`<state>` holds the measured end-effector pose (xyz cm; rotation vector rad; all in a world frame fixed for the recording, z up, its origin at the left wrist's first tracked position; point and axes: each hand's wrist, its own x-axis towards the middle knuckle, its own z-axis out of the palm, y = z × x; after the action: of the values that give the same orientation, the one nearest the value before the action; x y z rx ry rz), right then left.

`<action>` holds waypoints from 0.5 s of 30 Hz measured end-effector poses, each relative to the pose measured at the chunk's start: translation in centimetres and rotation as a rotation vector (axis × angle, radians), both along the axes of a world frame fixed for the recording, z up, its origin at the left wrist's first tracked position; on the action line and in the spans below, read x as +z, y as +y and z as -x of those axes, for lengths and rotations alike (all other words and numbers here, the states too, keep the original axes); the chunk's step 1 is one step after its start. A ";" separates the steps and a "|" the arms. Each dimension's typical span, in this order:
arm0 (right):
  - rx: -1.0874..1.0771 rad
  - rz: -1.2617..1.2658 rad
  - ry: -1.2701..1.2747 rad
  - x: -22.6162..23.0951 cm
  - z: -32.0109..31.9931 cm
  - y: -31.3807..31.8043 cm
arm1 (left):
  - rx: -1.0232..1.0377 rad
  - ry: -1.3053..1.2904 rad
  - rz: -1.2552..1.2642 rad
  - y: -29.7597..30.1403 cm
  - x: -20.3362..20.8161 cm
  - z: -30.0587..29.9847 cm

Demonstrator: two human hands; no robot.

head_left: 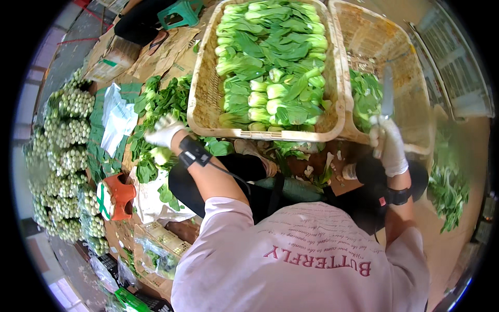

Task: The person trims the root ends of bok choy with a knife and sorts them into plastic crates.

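Observation:
My left hand (166,132), in a white glove, is over a heap of loose leafy bok choy (150,106) on my left. Its fingers are slightly blurred but look apart, with nothing plainly in them. A pale bok choy stem end (161,155) lies just below that hand. On the right, my gloved right hand (389,145) is closed around a knife (388,96), its blade pointing up and away from me. Before me stands a cream plastic crate (195,112) with rows of trimmed bok choy (275,52) laid in it.
A second crate (410,78) with some greens adjoins on the right. Loose leaves (449,192) lie beyond my right arm. Far left are stacked bundles of pale-stemmed vegetables (65,161). A red-orange stool (122,196), a green stool (179,13) and leaf scraps (296,150) are on the floor.

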<state>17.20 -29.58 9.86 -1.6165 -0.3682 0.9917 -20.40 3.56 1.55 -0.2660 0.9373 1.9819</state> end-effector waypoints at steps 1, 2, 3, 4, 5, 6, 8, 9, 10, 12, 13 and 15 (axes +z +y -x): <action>-0.022 -0.067 -0.036 -0.1 -1.0 0.8 | -0.119 0.002 -0.046 0.4 0.2 -1.9; -0.044 -0.134 -0.064 -0.4 -2.0 1.6 | -0.238 0.013 -0.093 0.6 0.4 -4.2; -0.037 -0.169 -0.068 0.1 -2.9 2.4 | -0.384 -0.054 -0.041 0.7 1.6 -7.3; -0.041 -0.163 -0.129 0.7 -3.4 3.0 | -0.510 0.037 0.008 1.9 -0.2 -8.5; -0.062 -0.170 -0.151 0.7 -4.1 3.4 | -0.574 0.101 0.215 3.1 -0.6 -11.5; -0.079 -0.174 -0.176 0.5 -4.9 3.7 | -0.645 0.149 0.416 4.1 -1.0 -14.4; -0.145 -0.198 -0.175 -0.7 -5.6 4.5 | -0.955 0.069 0.338 8.0 -6.9 -15.8; -0.109 -0.145 -0.129 -1.6 -5.9 4.9 | -1.133 0.005 0.232 10.5 -10.6 -14.4; -0.051 -0.148 -0.097 -3.2 -6.7 5.2 | -1.297 -0.041 0.136 12.5 -13.4 -12.9; -0.121 0.036 -0.160 -2.9 -7.5 3.2 | -1.323 0.200 0.519 9.8 -11.6 -21.9; -0.092 0.018 -0.154 -2.7 -7.5 3.6 | -1.290 0.082 0.280 11.1 -13.4 -19.7; -0.075 -0.057 -0.161 -3.3 -7.9 4.0 | -1.156 -0.093 0.047 11.8 -15.7 -17.8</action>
<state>25.05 -25.60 6.60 -1.6508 -0.4377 0.7906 -2.56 15.35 -14.12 0.1519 0.7938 0.8738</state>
